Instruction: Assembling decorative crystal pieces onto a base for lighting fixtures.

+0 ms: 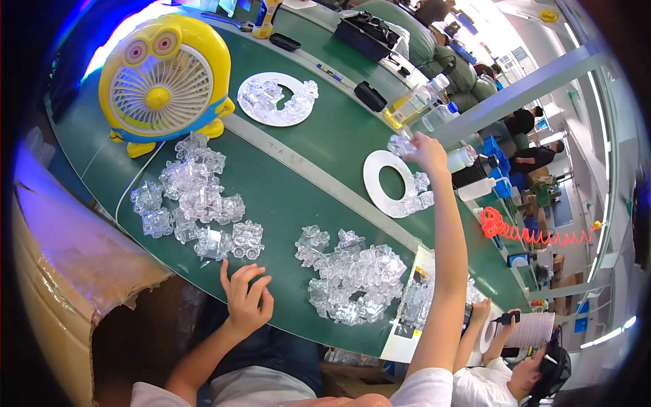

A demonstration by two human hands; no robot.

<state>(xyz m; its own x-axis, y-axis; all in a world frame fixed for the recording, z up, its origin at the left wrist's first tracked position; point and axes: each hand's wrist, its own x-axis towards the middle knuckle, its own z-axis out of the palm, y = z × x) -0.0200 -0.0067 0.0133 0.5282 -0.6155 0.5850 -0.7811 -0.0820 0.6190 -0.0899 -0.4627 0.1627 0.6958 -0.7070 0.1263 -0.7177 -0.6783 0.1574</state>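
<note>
My right hand (430, 153) reaches far forward, its fingers pinched on a clear plastic part (401, 145) above the far side of a white ring-shaped plate (372, 182). Several similar clear parts lie along that plate's right and near rim. My left hand (247, 297) is at the near table edge with its fingers apart, holding nothing. Just beyond its fingertips sits a clear part with round, wheel-like shapes (247, 239), at the near end of a loose heap of clear parts (193, 182). A second heap of clear parts (357, 279) lies between my arms.
A yellow cartoon-shaped fan (157, 99) stands at the left. Farther back, another white ring plate (287, 121) bears clear parts. Bottles (415, 102) stand beyond my right hand. A cardboard box (74, 251) is at the left; a co-worker (519, 376) works at the right.
</note>
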